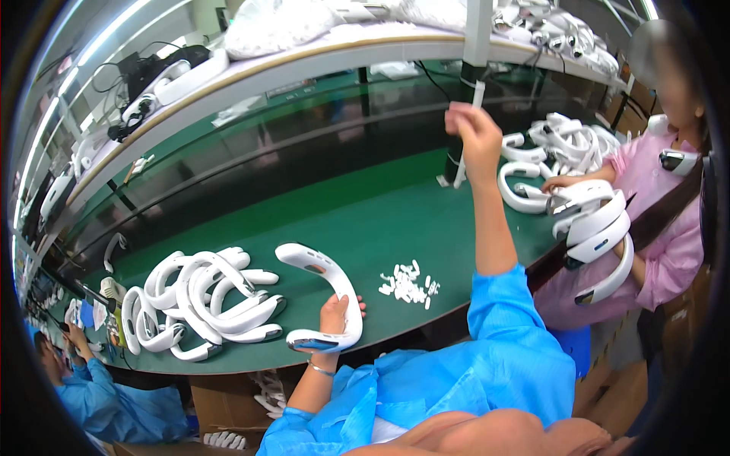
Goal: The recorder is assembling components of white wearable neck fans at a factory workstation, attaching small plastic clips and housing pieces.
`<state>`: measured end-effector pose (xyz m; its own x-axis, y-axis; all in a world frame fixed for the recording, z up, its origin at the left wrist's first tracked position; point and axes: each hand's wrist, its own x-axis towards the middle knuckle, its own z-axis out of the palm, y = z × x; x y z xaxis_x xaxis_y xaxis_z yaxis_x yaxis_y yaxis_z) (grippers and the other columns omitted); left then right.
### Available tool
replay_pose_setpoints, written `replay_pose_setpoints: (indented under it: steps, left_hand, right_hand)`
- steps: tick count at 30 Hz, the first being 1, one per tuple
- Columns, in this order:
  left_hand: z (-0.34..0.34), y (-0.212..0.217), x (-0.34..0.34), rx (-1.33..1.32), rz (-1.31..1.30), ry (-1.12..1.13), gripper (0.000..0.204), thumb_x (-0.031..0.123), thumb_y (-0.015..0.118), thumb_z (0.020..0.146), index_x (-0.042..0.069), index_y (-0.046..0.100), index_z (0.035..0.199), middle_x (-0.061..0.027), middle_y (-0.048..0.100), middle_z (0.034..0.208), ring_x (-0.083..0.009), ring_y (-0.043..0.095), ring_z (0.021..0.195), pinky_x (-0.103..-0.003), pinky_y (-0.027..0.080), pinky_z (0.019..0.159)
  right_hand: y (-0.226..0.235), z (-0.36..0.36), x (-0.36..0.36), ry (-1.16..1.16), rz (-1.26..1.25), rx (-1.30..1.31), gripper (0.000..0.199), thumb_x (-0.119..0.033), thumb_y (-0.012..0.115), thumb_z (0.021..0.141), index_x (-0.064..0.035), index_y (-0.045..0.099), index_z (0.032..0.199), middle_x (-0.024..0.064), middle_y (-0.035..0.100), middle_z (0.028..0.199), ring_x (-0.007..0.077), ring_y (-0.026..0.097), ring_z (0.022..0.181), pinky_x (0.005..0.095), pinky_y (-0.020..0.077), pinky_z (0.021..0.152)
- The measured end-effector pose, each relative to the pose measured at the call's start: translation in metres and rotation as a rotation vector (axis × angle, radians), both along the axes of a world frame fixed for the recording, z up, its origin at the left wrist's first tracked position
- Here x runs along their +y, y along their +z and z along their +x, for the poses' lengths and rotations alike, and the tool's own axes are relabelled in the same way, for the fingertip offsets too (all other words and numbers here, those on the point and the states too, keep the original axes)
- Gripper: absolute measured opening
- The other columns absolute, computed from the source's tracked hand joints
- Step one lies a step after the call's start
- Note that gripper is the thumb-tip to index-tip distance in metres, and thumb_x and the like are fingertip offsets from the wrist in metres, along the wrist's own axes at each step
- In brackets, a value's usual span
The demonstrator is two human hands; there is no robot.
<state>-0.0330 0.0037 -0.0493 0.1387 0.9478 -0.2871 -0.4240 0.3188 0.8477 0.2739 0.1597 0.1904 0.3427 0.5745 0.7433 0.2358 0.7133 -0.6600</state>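
My left hand is closed around the curve of a white U-shaped neck fan, held over the front edge of the green table. The fan's two arms point left. My right hand is raised beside a dark upright post with a white strip on it. Its fingers are pinched together; whether anything small is between them I cannot make out. Small white pieces lie scattered on the table, to the right of the held fan. A pile of similar neck fans rests to its left.
On the right, a person in pink holds several neck fans beside another heap. At far left sits a person in blue. A shelf loaded with bags and fans runs above the table. Cardboard boxes stand below.
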Motion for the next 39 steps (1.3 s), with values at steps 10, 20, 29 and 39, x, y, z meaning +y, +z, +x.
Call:
replay_pose_setpoints:
  steps: [10,20,29,39]
  left_hand:
    - [0.006,0.019,0.011,0.064,-0.073,-0.05,0.027,0.02,0.047,0.095,-0.003,0.053,0.108,-0.0131,0.063,0.094,-0.016,0.063,0.064,-0.028,0.054,0.054]
    - [0.047,0.044,-0.006,0.097,-0.002,-0.135,0.022,0.017,0.052,0.093,0.0,0.052,0.107,-0.0097,0.063,0.091,-0.0136,0.062,0.06,-0.025,0.052,0.051]
    - [0.058,0.045,-0.001,0.15,-0.039,-0.25,0.025,0.017,0.052,0.093,-0.001,0.051,0.11,-0.0113,0.063,0.092,-0.0155,0.062,0.062,-0.028,0.054,0.054]
    - [0.081,0.051,0.008,0.032,-0.032,-0.31,0.025,0.019,0.05,0.094,-0.002,0.052,0.109,-0.0118,0.063,0.093,-0.0153,0.063,0.064,-0.026,0.054,0.054]
  right_hand:
    - [-0.201,0.049,-0.157,-0.283,-0.595,-0.422,0.011,-0.001,0.063,0.078,-0.0016,0.067,0.087,0.0137,0.067,0.082,0.0257,0.065,0.066,0.0316,0.0512,0.061]
    - [-0.218,0.16,-0.073,-0.589,-0.921,-0.722,0.033,-0.018,0.07,0.069,-0.0085,0.067,0.1,0.0153,0.066,0.089,0.0323,0.063,0.084,0.0426,0.0486,0.077]
    - [-0.223,0.161,-0.074,-0.266,-0.813,-0.088,0.013,-0.001,0.064,0.079,0.0018,0.067,0.091,0.0047,0.065,0.079,0.0106,0.06,0.073,0.0242,0.0486,0.064]
    - [-0.2,0.117,-0.116,0.642,-0.423,0.625,0.01,-0.002,0.052,0.091,-0.0057,0.059,0.097,0.0114,0.064,0.092,0.0215,0.067,0.084,0.0226,0.0547,0.061]
